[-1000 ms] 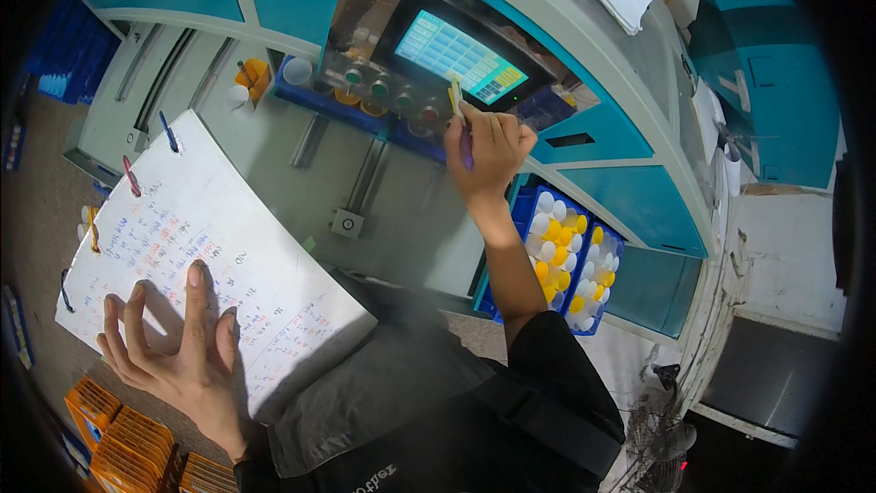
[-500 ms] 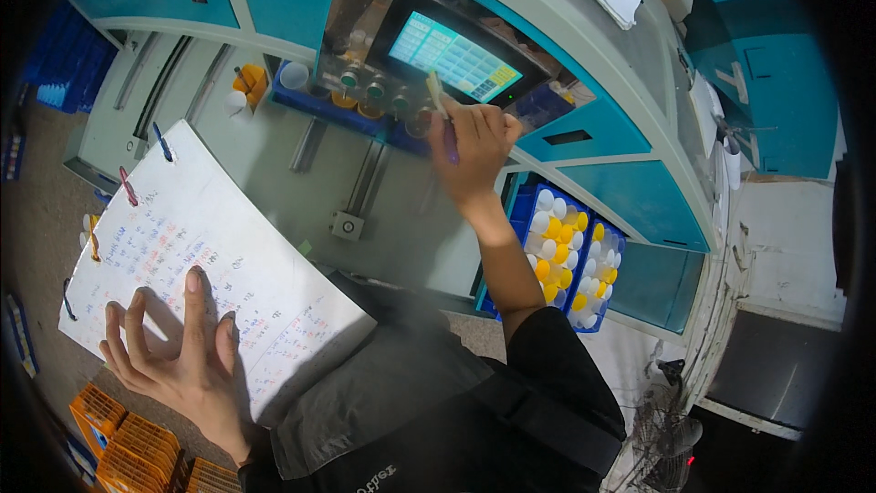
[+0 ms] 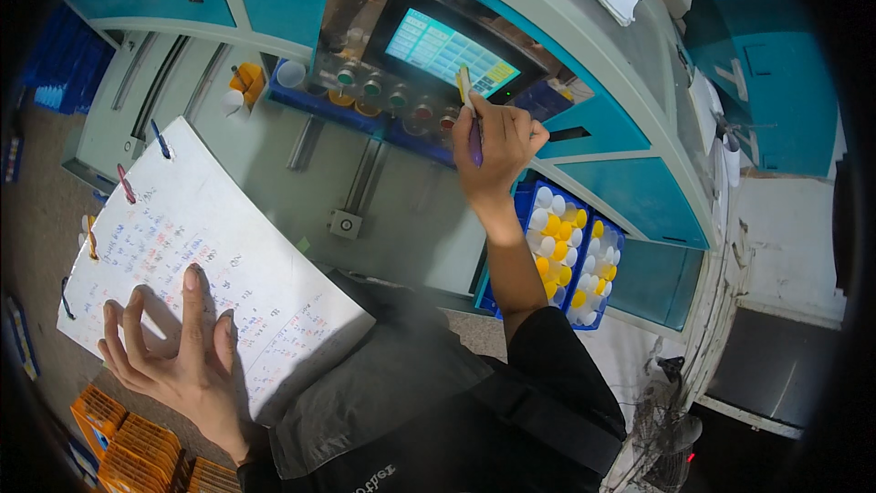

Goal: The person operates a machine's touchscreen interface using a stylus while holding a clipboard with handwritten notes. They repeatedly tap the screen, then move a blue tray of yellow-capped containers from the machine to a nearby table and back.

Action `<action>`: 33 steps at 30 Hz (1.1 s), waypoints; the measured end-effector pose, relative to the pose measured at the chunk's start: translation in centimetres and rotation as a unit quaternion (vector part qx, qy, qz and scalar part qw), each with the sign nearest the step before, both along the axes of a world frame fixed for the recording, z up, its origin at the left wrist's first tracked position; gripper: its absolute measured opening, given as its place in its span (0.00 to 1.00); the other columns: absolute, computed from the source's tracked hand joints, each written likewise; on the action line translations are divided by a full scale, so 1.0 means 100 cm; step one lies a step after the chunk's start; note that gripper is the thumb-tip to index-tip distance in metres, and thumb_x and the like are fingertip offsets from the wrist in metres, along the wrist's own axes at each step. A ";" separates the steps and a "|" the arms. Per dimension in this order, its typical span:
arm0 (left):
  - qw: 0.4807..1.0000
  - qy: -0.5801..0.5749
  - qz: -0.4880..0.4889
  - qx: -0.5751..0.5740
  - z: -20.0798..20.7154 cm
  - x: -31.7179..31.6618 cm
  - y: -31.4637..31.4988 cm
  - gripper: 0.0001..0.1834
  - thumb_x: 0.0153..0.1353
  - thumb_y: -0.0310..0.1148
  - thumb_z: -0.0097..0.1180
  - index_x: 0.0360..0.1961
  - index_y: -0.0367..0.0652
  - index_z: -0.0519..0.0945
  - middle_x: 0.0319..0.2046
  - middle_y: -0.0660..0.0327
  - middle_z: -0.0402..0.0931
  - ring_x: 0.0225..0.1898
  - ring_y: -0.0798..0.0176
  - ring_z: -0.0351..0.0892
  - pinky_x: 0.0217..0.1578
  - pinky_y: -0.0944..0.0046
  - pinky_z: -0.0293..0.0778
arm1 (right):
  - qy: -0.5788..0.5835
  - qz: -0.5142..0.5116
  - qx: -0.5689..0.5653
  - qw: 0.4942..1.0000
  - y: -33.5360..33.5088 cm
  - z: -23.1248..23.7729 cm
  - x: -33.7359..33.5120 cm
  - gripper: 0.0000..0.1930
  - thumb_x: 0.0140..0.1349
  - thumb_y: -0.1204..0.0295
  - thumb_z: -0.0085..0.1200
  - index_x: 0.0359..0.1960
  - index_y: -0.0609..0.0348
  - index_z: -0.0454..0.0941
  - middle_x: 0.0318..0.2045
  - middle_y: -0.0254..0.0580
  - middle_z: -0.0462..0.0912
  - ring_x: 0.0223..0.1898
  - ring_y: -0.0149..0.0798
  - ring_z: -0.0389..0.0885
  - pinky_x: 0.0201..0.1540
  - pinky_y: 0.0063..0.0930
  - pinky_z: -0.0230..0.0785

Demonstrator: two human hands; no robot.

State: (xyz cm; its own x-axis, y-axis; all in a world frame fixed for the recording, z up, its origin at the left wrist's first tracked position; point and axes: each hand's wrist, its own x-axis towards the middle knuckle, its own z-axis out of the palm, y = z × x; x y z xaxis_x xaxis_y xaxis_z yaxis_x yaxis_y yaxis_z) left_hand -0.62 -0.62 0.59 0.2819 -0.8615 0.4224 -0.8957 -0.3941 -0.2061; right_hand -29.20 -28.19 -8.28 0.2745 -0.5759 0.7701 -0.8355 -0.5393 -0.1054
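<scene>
My left hand [image 3: 178,361] lies on the handwritten page of a thick white notebook [image 3: 297,315], fingers spread and the index fingertip resting on the writing. Coloured ties bind the notebook along its upper left edge. My right hand [image 3: 499,151] is closed around a slim purple tool with a pale yellow end [image 3: 464,87]; its exact kind is unclear. That end points up at the lower right part of a lit touchscreen [image 3: 443,44] on a teal machine. Whether it touches the glass I cannot tell. Round push buttons [image 3: 398,96] sit below the screen, left of my right hand.
Right of my forearm stand blue trays [image 3: 586,318] of white and yellow round pieces. Metal rails [image 3: 365,178] run across the machine bed. A yellow container [image 3: 246,82] stands farther left. Orange crates [image 3: 137,452] are at the lower left, a fan [image 3: 666,443] at the lower right.
My right hand has moved to the right with the tool, from over the buttons toward the screen's lower right part. My left hand stays on the notebook.
</scene>
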 end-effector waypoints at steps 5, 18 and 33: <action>1.000 0.000 -0.008 -0.002 0.002 -0.001 -0.002 0.27 0.60 0.68 0.56 0.61 0.85 0.79 0.66 0.64 0.65 0.75 0.51 0.54 0.76 0.37 0.44 | 0.003 0.004 -0.004 1.000 -0.001 -0.003 -0.003 0.12 0.58 0.71 0.66 0.45 0.53 0.87 0.31 0.30 0.84 0.38 0.33 0.77 0.47 0.37 0.51; 1.000 0.003 -0.005 -0.002 0.002 -0.002 -0.004 0.27 0.59 0.69 0.57 0.61 0.86 0.79 0.66 0.64 0.65 0.75 0.50 0.53 0.77 0.36 0.41 | -0.013 0.015 -0.024 1.000 -0.003 0.002 -0.002 0.11 0.58 0.72 0.66 0.44 0.55 0.87 0.30 0.32 0.83 0.38 0.34 0.77 0.48 0.36 0.51; 1.000 0.015 -0.005 0.000 0.003 -0.002 -0.002 0.28 0.57 0.65 0.63 0.61 0.86 0.79 0.66 0.64 0.65 0.75 0.51 0.53 0.77 0.35 0.41 | 0.007 0.001 0.008 1.000 0.004 -0.006 -0.007 0.12 0.60 0.71 0.66 0.46 0.52 0.87 0.30 0.29 0.83 0.37 0.32 0.76 0.47 0.36 0.52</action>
State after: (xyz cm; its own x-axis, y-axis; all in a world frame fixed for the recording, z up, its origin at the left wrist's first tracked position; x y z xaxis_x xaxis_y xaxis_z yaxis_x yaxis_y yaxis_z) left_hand -0.79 -0.82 0.85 0.2856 -0.8646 0.4135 -0.9057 -0.3846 -0.1785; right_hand -29.94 -27.77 -8.84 0.2873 -0.5870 0.7569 -0.8358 -0.5396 -0.1012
